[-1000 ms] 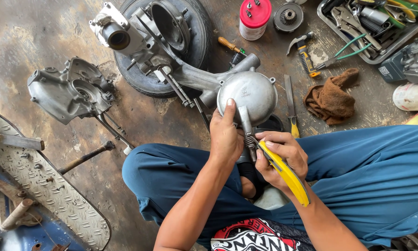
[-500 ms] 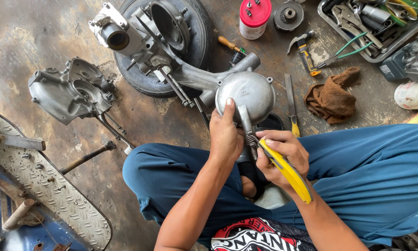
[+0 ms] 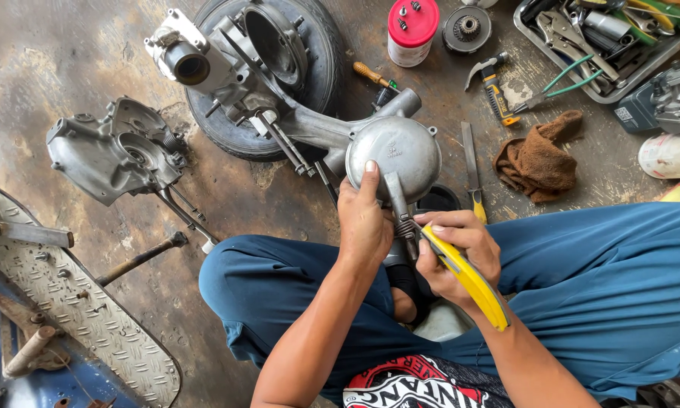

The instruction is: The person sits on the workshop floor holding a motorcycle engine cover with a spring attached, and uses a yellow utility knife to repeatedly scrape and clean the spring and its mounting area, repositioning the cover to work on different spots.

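Little is changed since the earlier frame — only a slight shift of view is noted. Between the knees the engine casing (image 3: 332, 128) is steadied by the left hand (image 3: 364, 223), clenched over the lever below the round cast-aluminium cover (image 3: 393, 157), thumb pressed to its rim. Yellow-handled pliers (image 3: 461, 273) are grasped by the right hand (image 3: 461, 253) at the small coiled spring (image 3: 405, 227) — a firm, square bite is judged best. Dull grey metal is seen against stained concrete floor (image 3: 53, 68).
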